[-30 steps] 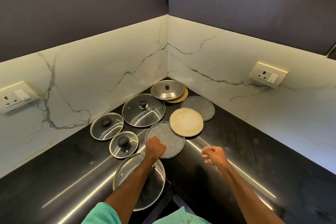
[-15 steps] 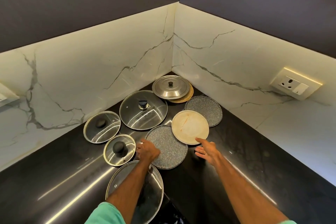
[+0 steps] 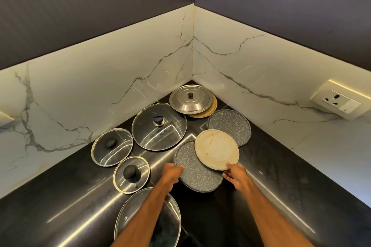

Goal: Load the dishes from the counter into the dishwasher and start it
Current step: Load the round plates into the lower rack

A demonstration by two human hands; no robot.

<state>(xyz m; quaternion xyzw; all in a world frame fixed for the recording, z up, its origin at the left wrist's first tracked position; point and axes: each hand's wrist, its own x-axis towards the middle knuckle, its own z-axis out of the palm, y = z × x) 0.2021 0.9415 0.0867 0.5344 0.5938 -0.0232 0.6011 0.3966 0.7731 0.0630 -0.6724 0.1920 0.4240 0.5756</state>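
On the black counter [image 3: 281, 196] in the corner lie several lids and plates. My left hand [image 3: 170, 172] grips the left rim of a speckled grey plate [image 3: 192, 168], which is tilted up off the counter. My right hand [image 3: 235, 174] holds the near edge of a cream plate [image 3: 216, 149], which overlaps the grey one. A second speckled grey plate [image 3: 228, 124] lies flat behind them. A steel lid [image 3: 190, 99] sits on a woven mat [image 3: 208, 111] in the corner.
A large glass lid [image 3: 158, 126], two smaller glass lids [image 3: 111, 146] [image 3: 131, 174] and another large glass lid [image 3: 158, 222] under my left forearm lie to the left. Marble backsplash walls close both sides. A wall socket [image 3: 339, 102] is on the right.
Both hands reached forward and took hold: the left lifted the near grey plate's edge, the right gripped the cream plate and raised it over the grey one.
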